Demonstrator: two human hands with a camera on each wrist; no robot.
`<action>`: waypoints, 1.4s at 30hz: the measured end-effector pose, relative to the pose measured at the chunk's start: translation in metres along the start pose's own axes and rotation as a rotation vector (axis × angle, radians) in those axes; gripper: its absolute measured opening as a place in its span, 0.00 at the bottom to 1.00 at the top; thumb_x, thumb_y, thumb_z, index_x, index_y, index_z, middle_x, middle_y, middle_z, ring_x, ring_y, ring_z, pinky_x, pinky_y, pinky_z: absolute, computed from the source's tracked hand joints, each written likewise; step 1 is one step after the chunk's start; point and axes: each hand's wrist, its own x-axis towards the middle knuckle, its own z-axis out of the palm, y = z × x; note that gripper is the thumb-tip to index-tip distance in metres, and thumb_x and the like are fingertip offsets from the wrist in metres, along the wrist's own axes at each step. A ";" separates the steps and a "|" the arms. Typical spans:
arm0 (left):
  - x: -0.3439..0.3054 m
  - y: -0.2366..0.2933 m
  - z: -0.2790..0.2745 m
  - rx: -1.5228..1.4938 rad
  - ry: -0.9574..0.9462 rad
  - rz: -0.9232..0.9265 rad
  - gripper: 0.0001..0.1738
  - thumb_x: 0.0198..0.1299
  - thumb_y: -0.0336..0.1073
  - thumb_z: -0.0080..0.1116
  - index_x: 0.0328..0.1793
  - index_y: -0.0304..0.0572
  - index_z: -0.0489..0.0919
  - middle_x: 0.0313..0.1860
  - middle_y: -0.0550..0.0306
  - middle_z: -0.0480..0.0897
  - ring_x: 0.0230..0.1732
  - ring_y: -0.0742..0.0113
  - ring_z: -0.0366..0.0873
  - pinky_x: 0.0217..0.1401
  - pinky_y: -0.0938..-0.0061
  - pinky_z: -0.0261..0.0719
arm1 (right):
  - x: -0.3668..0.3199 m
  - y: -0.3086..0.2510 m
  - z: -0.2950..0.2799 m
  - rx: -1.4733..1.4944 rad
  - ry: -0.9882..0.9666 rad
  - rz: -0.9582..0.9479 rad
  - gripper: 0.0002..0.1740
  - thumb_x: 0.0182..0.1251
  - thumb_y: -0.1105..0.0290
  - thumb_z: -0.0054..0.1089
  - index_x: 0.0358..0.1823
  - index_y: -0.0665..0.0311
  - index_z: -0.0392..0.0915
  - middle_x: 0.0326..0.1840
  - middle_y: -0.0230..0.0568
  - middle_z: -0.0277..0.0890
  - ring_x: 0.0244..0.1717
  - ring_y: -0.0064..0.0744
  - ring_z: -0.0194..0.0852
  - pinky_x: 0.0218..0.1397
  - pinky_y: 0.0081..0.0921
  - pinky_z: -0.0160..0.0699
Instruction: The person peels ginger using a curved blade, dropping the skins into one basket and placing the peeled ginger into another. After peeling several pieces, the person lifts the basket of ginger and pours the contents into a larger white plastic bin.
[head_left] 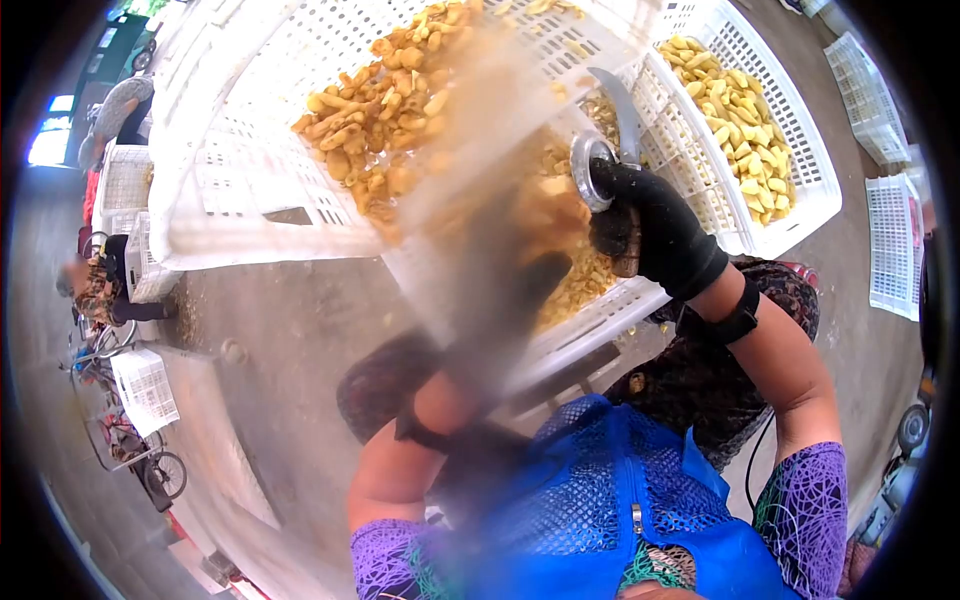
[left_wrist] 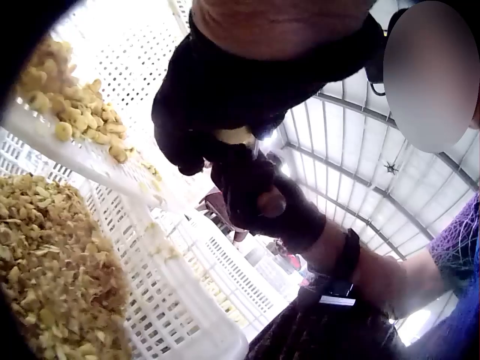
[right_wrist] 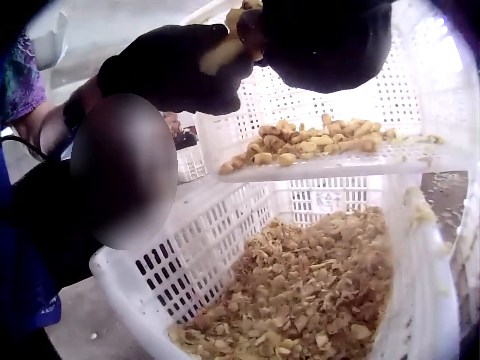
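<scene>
My right hand, in a black glove, grips a knife with a curved blade and a wooden handle. A round silver piece sits beside those fingers. A smudge blurs my left hand in the head view. In the right wrist view the gloved left hand holds a pale yellow, peeled-looking piece close against the right hand. The left wrist view shows the butt of the knife handle between the right fingers. Both hands are over a white crate of thin trimmings.
Brownish-yellow pieces lie in a white crate at the upper left. Pale yellow pieces fill another crate on the right. Stacked crates stand farther right. Two people and a bicycle are at the far left.
</scene>
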 end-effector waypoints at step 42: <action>-0.011 0.026 -0.008 -0.124 -0.083 -0.207 0.09 0.67 0.35 0.47 0.42 0.37 0.73 0.26 0.55 0.77 0.25 0.71 0.77 0.29 0.78 0.74 | -0.020 0.003 -0.008 -1.343 0.032 -0.401 0.13 0.47 0.75 0.62 0.37 0.60 0.73 0.29 0.43 0.71 0.29 0.49 0.75 0.29 0.40 0.72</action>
